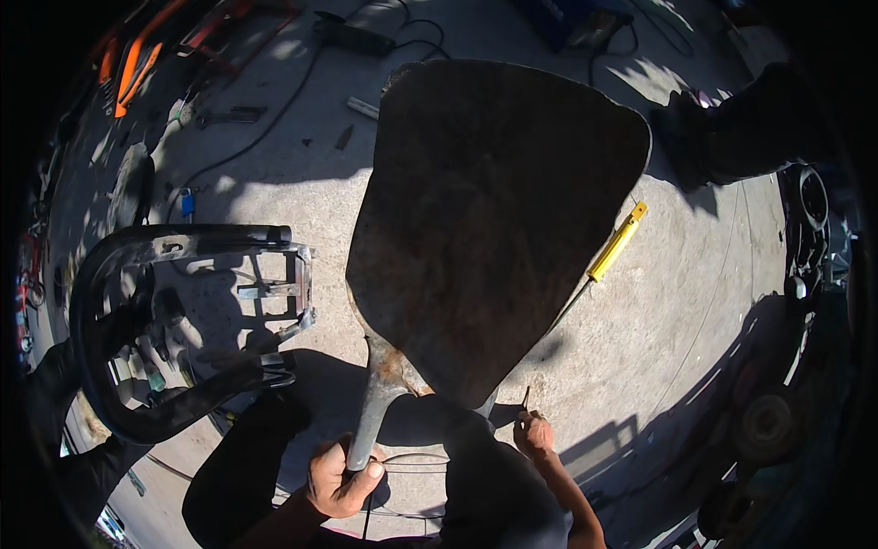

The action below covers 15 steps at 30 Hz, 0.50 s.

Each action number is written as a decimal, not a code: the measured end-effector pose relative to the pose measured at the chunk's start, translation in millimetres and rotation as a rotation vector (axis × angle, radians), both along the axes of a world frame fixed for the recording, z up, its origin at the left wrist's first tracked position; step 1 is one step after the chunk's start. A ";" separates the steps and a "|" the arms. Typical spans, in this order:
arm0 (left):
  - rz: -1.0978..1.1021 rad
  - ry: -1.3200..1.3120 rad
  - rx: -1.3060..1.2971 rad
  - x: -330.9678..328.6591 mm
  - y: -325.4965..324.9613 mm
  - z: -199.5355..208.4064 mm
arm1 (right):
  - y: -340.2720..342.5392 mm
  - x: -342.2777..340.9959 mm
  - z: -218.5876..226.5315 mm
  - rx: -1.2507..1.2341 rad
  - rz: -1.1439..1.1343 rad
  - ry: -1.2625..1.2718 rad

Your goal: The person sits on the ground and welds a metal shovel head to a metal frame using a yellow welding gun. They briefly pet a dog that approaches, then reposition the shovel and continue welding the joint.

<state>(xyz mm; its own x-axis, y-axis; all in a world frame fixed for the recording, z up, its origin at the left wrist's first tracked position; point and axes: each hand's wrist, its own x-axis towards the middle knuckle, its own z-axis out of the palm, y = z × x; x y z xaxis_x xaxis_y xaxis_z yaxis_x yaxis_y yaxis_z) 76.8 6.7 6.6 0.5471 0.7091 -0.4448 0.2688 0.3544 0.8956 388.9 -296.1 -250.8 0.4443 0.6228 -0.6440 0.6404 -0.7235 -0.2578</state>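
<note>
A broad dark panel [503,210] with rounded corners, narrowing toward me, fills the middle of the view. I cannot tell its kind. From its lower left edge runs a short grey tube [373,421], rusty at the joint. My left hand [340,480] is closed round the tube's near end, thumb on top. To the right of my knee, my right hand [533,434] is closed on a thin dark rod [527,397] that points upward. The panel hides much of the floor beyond it.
A black bent-tube frame [128,238] stands at the left. A yellow cylinder [617,242] with a dark rod lies right of the panel. Cables, a power tool [352,35], an orange frame part [137,64] and a blue box [572,23] are farther back. Dark machinery lines the right.
</note>
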 end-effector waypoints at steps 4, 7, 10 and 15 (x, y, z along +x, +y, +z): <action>-0.020 0.011 0.042 3.3 3.6 -1.5 | 0.3 0.0 -1.3 0.043 0.011 -0.019; 0.007 0.023 0.070 4.3 3.5 -3.5 | 1.8 -0.4 -3.1 0.069 0.018 -0.014; -0.002 0.066 0.102 3.8 3.1 -6.1 | -0.4 0.6 -5.4 0.082 0.026 -0.023; -0.026 0.111 0.246 13.7 10.6 -2.7 | -2.8 2.6 -11.3 0.044 0.052 -0.044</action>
